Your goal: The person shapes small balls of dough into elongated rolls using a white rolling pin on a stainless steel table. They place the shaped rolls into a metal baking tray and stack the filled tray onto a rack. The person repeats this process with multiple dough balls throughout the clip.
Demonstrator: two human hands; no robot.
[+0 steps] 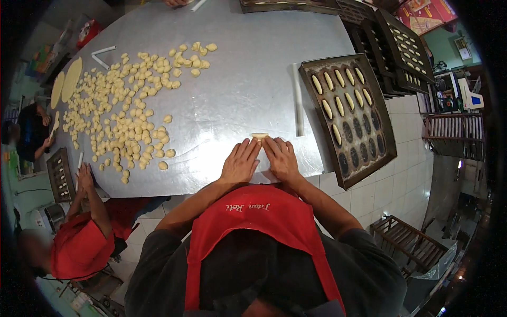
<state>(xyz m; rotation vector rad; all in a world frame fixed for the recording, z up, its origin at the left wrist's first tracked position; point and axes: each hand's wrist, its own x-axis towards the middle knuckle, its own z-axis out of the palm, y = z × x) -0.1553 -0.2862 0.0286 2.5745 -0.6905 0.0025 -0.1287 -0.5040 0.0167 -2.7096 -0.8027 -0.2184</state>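
Observation:
A small pale dough roll (259, 136) lies on the metal table in front of me, just beyond my fingertips. My left hand (241, 160) rests at its near left side, fingers stretched out and angled inward. From the other side my right hand (283, 158) mirrors it, fingers also extended, the tips touching the dough. The fingers partly cover the dough's near edge. To the right is a dark moulded baking tray (364, 120); long dough rolls (339, 78) fill some of its oval hollows, and other hollows are bare.
Many dough balls (140, 113) spread over the table's left side. A pale rod (299, 100) lies beside the tray. More trays (404, 45) are stacked at the far right. At left, a person in red (84, 238) has hands on another rod; flat dough sheets (72, 79) lie beyond.

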